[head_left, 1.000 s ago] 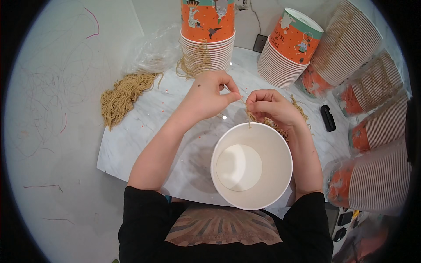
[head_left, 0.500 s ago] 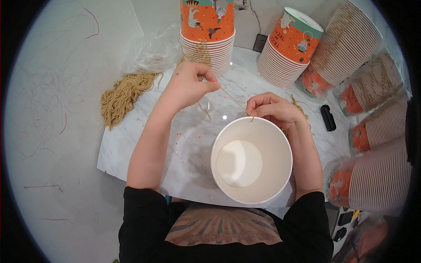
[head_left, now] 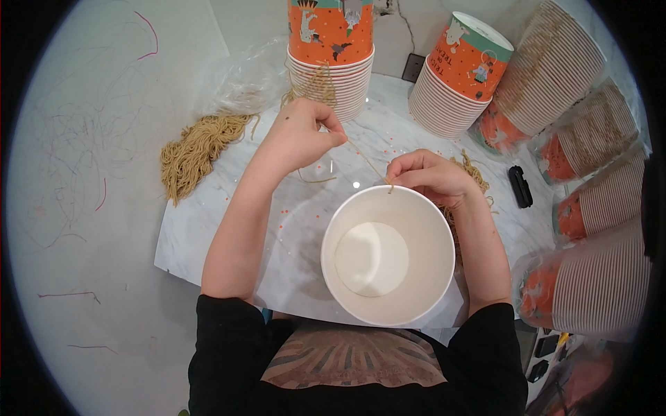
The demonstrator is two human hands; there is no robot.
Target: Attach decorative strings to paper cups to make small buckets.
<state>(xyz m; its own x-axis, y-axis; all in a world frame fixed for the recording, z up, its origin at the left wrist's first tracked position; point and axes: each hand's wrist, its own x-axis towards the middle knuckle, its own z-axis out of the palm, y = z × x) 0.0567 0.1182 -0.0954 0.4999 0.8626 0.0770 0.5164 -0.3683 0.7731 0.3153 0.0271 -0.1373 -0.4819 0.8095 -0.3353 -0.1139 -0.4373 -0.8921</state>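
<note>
A white paper bucket stands close in front of me, its open mouth facing up and its inside bare. My left hand pinches a tan cord between thumb and fingertips, beyond the bucket's far rim. The cord runs taut from there down to the far rim, and a short end shows just inside it. Right at that rim, my right hand is closed with thumb and finger together on the cord. Its lower fingers are hidden behind the bucket wall. A loose tail of cord hangs below my left hand.
A bundle of tan cords lies at the left beside clear plastic film. Stacked orange printed buckets stand at the back, with another stack to their right. Bagged bucket stacks line the right side. A black clip-like object lies near them.
The bucket has shifted slightly left, and my right hand has moved a little left with the rim. The loose cord tail has swung to lie more level.
</note>
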